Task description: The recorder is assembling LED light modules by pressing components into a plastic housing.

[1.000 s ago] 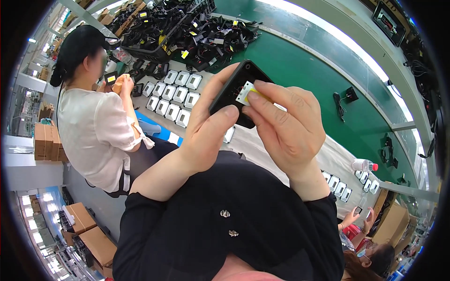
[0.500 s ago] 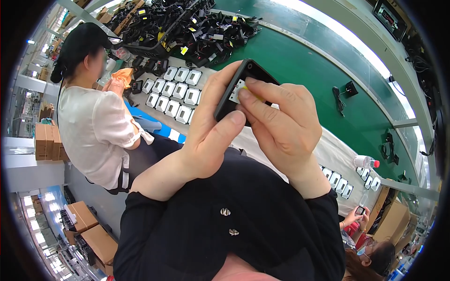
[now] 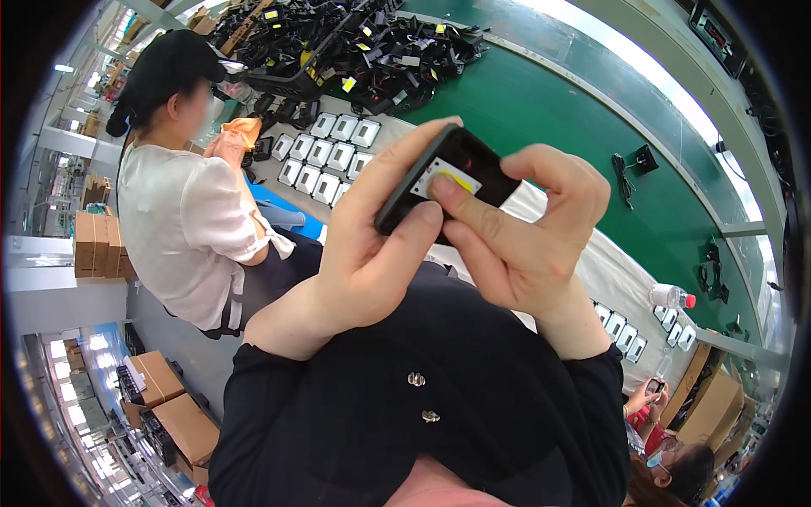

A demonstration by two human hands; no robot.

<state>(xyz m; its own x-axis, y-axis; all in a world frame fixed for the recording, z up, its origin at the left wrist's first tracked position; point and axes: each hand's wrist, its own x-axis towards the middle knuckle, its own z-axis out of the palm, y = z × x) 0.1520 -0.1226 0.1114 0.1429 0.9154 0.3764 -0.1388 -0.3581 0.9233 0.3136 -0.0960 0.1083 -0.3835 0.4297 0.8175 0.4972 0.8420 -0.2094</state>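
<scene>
My left hand [image 3: 363,237] is closed around a black rectangular open housing [image 3: 486,160], holding it tilted in front of my chest. Inside lies a white LED plate [image 3: 429,173] with a yellow patch, close to the housing's left end. One fingertip of my right hand [image 3: 541,228] presses down on this plate, partly covering it. Another right finger is bent and lifted beside the housing's right end, and a lower one reaches to its near edge. My left thumb rests on the near rim, close to the pressing fingertip.
Rows of white-framed square lamps [image 3: 317,154] stand on the pale-covered table. Beyond lies a heap of black parts with cables [image 3: 397,63]. A co-worker [image 3: 182,211] sits at left holding an orange cloth [image 3: 243,131]. A red-capped bottle [image 3: 672,296] lies at right; another person [image 3: 672,469] is lower right.
The upper finger of my right hand has lifted away from the LED plate, while one fingertip stays pressed on it. More of the plate's yellow patch shows. The view has shifted slightly.
</scene>
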